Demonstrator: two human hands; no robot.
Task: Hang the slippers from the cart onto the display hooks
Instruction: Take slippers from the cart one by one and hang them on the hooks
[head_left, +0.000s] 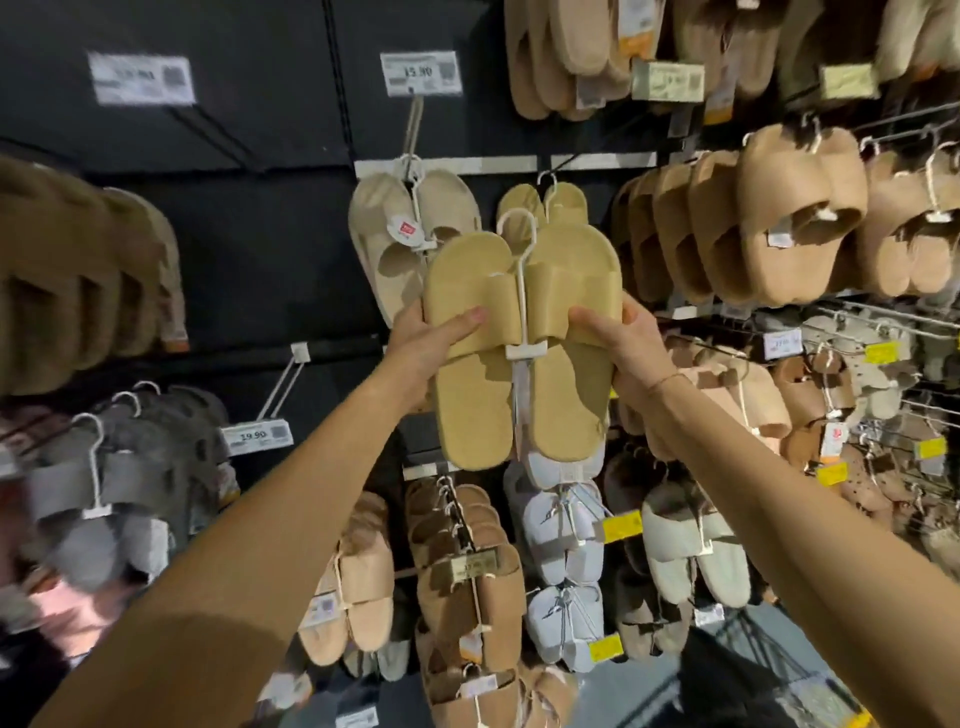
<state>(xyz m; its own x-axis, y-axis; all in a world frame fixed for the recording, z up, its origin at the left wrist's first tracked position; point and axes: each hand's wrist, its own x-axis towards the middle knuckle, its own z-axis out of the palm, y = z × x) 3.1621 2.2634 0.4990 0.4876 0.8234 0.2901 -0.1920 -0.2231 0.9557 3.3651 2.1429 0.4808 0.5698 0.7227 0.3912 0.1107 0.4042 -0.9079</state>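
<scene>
1. I hold a yellow slipper pair (522, 343) up in front of the display wall, both hands on it, toes up, heels down.
2. Pair is clipped on a white plastic hanger (521, 291); its hook (515, 221) sticks up above the toes, not yet on any display hook.
3. Left hand (426, 348) grips the left slipper's outer edge, thumb across the strap, fingers behind (hidden).
4. Right hand (623, 348) grips the right slipper's outer edge the same way, thumb on the strap front.
5. Both arms reach up & fwd, nearly straight, wrists angled inward toward the pair.
6. Handling, my guess: molded foam, so light, a bit squashy, matte & not slippery. Not fragile. The weak spot is prob. the hanger clip, so I'd keep hold of the slipper sides, not tug the hanger.
7. Just behind the hook hangs a matching yellow pair (543, 205) on its hook, w/ a beige pair (395, 244) to its left. The matching pair's hook looks like the likely target.
8. Next needs: lift a little, aim the hanger hook over the wire tip, then let it settle.
</scene>
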